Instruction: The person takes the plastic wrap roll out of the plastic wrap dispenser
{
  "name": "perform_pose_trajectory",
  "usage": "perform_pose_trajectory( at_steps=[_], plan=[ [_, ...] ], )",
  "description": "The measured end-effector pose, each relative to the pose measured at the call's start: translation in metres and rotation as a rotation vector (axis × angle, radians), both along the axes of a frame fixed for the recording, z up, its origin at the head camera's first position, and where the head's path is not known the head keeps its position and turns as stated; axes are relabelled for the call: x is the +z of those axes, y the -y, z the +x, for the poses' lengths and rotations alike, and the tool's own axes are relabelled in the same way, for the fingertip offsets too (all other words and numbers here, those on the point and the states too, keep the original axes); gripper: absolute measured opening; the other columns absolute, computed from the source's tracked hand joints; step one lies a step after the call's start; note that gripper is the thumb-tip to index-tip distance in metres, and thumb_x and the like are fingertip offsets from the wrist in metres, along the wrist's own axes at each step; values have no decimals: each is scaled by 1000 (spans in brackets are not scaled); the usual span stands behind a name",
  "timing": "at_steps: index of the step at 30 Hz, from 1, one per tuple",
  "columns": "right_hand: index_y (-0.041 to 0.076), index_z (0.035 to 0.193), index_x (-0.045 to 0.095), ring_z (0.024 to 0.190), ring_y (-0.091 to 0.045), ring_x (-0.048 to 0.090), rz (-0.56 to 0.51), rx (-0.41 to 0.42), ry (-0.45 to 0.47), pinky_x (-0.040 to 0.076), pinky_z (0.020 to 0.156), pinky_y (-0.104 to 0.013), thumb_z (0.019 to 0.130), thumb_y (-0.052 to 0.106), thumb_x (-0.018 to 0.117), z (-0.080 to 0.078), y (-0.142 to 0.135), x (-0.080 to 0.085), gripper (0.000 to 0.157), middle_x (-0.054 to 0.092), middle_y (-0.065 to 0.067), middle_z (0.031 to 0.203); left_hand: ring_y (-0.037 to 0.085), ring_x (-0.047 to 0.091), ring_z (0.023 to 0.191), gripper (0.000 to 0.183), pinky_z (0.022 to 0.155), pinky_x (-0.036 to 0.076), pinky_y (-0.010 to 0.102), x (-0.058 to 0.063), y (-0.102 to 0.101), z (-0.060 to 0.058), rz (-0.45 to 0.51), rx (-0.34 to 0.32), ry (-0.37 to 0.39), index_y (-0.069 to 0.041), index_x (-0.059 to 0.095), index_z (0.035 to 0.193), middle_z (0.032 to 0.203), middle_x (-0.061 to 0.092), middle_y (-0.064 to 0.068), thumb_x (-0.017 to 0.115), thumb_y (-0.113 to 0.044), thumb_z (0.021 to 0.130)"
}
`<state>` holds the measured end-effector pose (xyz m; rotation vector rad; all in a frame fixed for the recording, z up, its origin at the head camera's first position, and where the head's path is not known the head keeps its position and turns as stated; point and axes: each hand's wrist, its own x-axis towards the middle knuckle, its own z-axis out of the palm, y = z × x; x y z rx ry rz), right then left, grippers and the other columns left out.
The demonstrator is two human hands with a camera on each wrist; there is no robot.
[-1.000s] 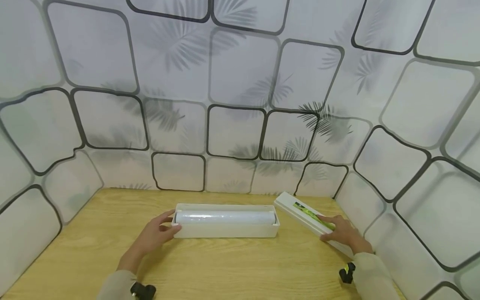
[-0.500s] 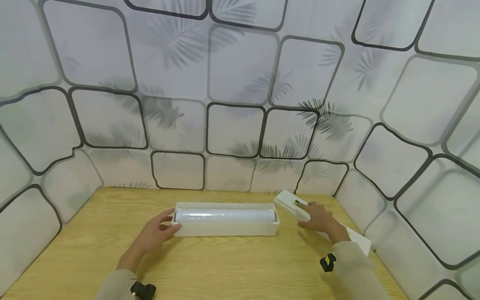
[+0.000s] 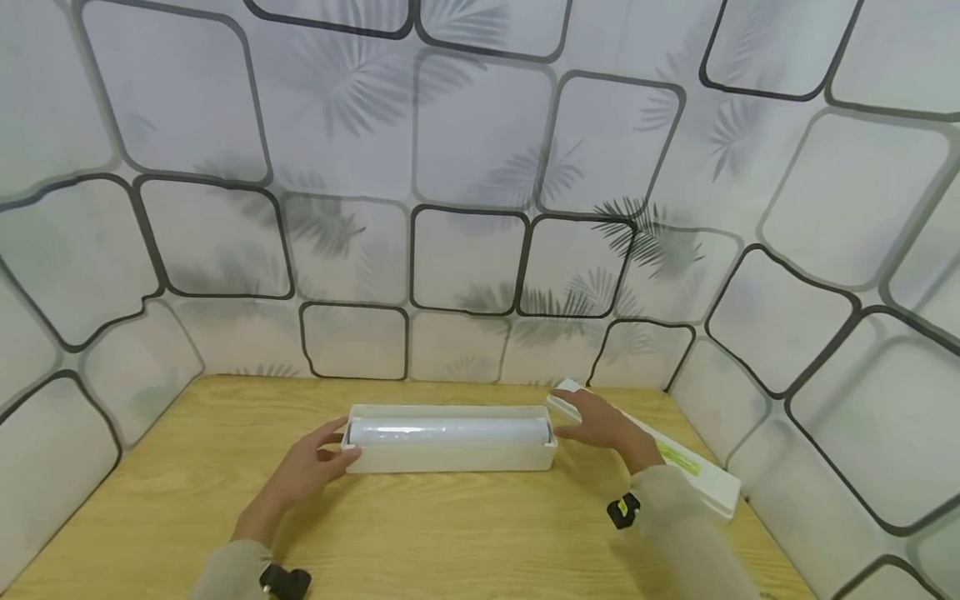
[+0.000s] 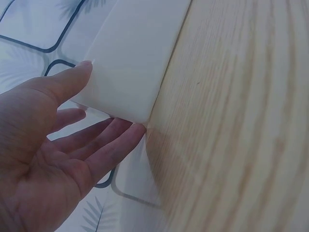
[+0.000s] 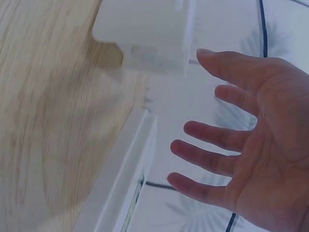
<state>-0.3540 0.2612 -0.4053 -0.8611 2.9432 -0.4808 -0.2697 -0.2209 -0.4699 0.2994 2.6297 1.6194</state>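
Note:
A long white plastic box (image 3: pixel 450 457) lies on the table with a shiny roll of what looks like cling film (image 3: pixel 450 431) inside it. At its left end my left hand (image 3: pixel 306 469) grips the box, thumb at the front corner. In the left wrist view that hand's fingers (image 4: pixel 113 154) touch the end by the tabletop. My right hand (image 3: pixel 600 422) is just off the box's right end, its fingers spread and holding nothing in the right wrist view. Partly hidden behind that hand and forearm, the long white lid (image 3: pixel 708 478) with a green label lies slanted at the right.
The wood-grain table (image 3: pixel 450 533) meets a patterned wall covering (image 3: pixel 465 258) at the back and sides. A small black device (image 3: pixel 285 581) is on the left wrist, another black device (image 3: pixel 623 510) on the right.
My right hand has left the middle of the lid, sliding along it to the left and away from me, to the box's right end. The left hand, box and lid stay put.

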Motion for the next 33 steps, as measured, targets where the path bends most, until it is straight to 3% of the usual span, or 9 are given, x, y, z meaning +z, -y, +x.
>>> perform_pose_trajectory(
  at_steps=[5, 13, 24, 33],
  plan=[
    [-1, 152, 47, 127, -50, 57, -11, 33, 16, 50, 105, -64, 98, 33, 71, 2, 19, 9, 68, 58, -30, 142, 44, 68, 117, 74, 84, 66, 34, -2, 0, 0, 3, 17, 3, 3, 31, 159, 149, 45, 40, 68, -25, 102],
    [-1, 147, 53, 127, -47, 57, -13, 68, 61, 53, 102, -59, 99, 28, 70, 5, 41, 24, 58, 57, -24, 146, 43, 69, 116, 73, 83, 66, 35, -1, 0, 1, -4, 17, -5, 2, 33, 159, 149, 46, 39, 68, -25, 101],
    [5, 144, 58, 127, -45, 60, -14, 53, 200, 53, 105, -59, 98, 26, 73, -1, 63, 27, 53, 60, -25, 142, 44, 68, 117, 73, 83, 66, 34, -3, -2, 2, 13, 21, 4, 1, 32, 159, 150, 45, 40, 68, -25, 102],
    [11, 141, 62, 124, -37, 63, 18, 30, 266, 58, 99, -49, 96, 27, 75, -10, 68, 27, 50, 64, -16, 137, 43, 68, 117, 73, 84, 66, 34, -4, -1, 0, 17, 17, 6, 1, 32, 159, 149, 45, 40, 68, -25, 101]
  ],
)
